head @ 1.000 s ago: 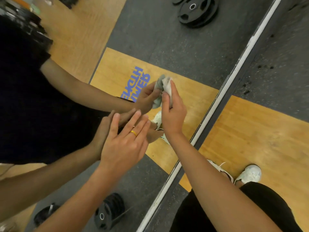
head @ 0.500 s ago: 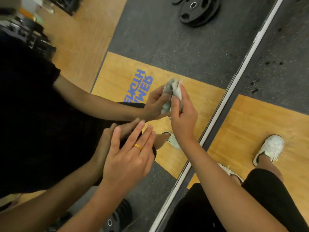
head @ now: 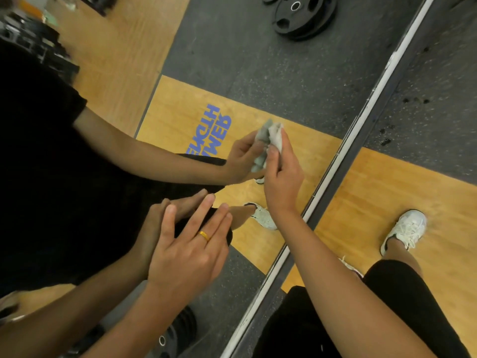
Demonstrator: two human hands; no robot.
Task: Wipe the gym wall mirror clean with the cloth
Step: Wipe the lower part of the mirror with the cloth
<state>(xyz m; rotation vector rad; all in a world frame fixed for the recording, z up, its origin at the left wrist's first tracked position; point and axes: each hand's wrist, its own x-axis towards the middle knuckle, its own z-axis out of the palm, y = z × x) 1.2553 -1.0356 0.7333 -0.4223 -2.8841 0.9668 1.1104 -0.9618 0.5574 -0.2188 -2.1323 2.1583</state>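
Note:
The wall mirror [head: 258, 81] fills the left and middle of the head view, its pale bottom edge [head: 366, 109] running diagonally. My right hand [head: 282, 177] grips a small crumpled grey-white cloth [head: 275, 136] and holds it against the glass low down, near that edge. My left hand [head: 185, 251], wearing a gold ring, lies flat on the mirror with straight spread fingers, to the left of and nearer me than the cloth. Both hands meet their own reflections in the glass.
The mirror reflects black weight plates [head: 304, 16], a wooden platform with blue lettering [head: 210, 130] and my dark shirt. The real floor on the right is wood and grey rubber. My white shoe [head: 405, 229] stands there, my black-clad legs nearer.
My right hand has carried the cloth a little to the right along the glass. My right foot has stepped out to the right. My left hand stays flat on the mirror.

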